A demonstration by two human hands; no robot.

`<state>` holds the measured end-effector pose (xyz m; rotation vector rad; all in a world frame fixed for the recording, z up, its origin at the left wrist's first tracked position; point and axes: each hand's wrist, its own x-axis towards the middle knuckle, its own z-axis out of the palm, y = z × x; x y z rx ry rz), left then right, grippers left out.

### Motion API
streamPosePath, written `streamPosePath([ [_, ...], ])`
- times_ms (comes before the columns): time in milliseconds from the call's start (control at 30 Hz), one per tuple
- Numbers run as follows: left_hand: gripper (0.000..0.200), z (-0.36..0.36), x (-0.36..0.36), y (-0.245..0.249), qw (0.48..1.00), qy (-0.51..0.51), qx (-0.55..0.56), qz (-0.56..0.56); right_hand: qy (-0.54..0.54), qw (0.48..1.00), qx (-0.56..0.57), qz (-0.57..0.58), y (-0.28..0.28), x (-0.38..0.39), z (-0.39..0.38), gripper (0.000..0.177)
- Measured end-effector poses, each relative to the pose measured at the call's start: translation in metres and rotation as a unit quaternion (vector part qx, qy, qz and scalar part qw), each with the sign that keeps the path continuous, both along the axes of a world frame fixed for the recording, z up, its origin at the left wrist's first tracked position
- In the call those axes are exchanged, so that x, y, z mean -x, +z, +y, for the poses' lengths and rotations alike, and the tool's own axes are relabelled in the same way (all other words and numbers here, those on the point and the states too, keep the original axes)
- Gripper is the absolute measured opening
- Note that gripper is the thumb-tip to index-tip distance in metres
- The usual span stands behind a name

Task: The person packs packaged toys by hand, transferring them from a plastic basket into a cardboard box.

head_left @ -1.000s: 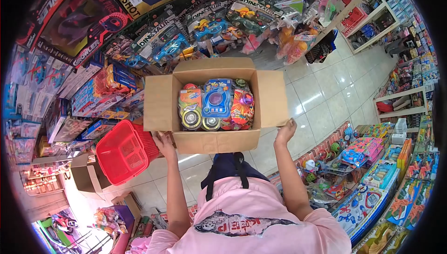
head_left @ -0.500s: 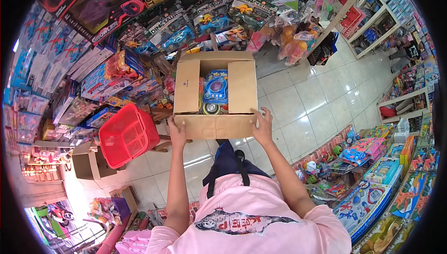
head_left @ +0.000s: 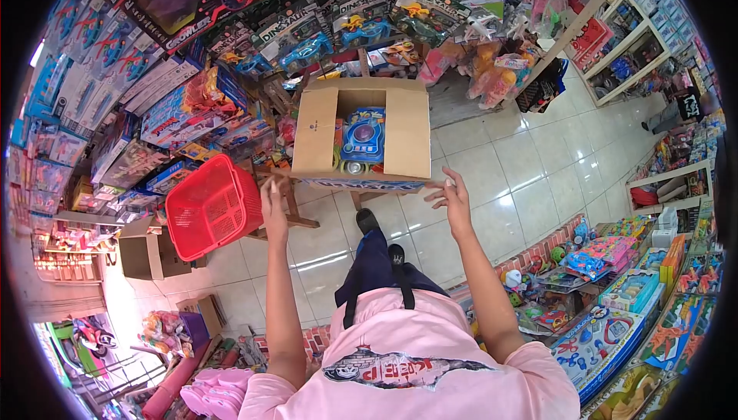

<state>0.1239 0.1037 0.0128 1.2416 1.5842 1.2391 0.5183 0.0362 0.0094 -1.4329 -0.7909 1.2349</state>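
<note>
An open cardboard box (head_left: pixel 317 131) stands in front of me on a wooden stool, its side flaps folded partly over the opening. Inside lies a blue yo-yo pack (head_left: pixel 364 139) with a round item below it. My left hand (head_left: pixel 274 203) is off the box's near left corner, fingers raised and apart, holding nothing. Past the near right corner, my right hand (head_left: pixel 452 195) is spread, palm partly turned to the box, and empty. Neither hand seems to grip the cardboard.
A red plastic basket (head_left: pixel 211 208) sits left of the box, with another open carton (head_left: pixel 150 251) beside it. Packaged toys fill shelves at the left, back and right. Tiled floor (head_left: pixel 492 170) shows on the right; someone's legs (head_left: pixel 663 118) are at far right.
Both hands have let go of the box's front flap and moved outward. That flap has dropped, and the near printed side now shows. A foot has come into view below the box.
</note>
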Motion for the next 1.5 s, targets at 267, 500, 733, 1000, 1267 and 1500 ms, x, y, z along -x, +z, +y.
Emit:
streamPosePath([
  [267, 0.043, 0.054, -0.010, -0.024, 0.956, -0.199, -0.036, 0.213, 0.052, 0.988, -0.038, -0.142, -0.015, 0.016, 0.052, 0.045],
  [500, 0.046, 0.114, -0.017, -0.038, 0.944, -0.146, -0.061, 0.288, 0.039, 0.958, -0.075, -0.275, -0.037, 0.016, 0.122, 0.041],
  [733, 0.059, 0.199, -0.026, -0.046, 0.940, -0.148, -0.111, 0.285, -0.145, 0.875, -0.037, -0.461, -0.061, 0.001, 0.235, 0.047],
  [1000, 0.057, 0.288, -0.036, -0.089, 0.981, -0.123, -0.052, 0.143, -0.116, 0.892, 0.161, -0.405, -0.056, 0.010, 0.288, 0.057],
  [1267, 0.053, 0.255, -0.031, -0.076, 0.975, -0.096, 0.109, 0.171, -0.048, 0.914, 0.103, -0.389, -0.080, -0.016, 0.291, 0.049],
  [1500, 0.035, 0.189, 0.010, -0.089, 0.975, -0.005, 0.152, 0.164, 0.043, 0.981, 0.086, -0.167, -0.091, -0.006, 0.306, 0.048],
])
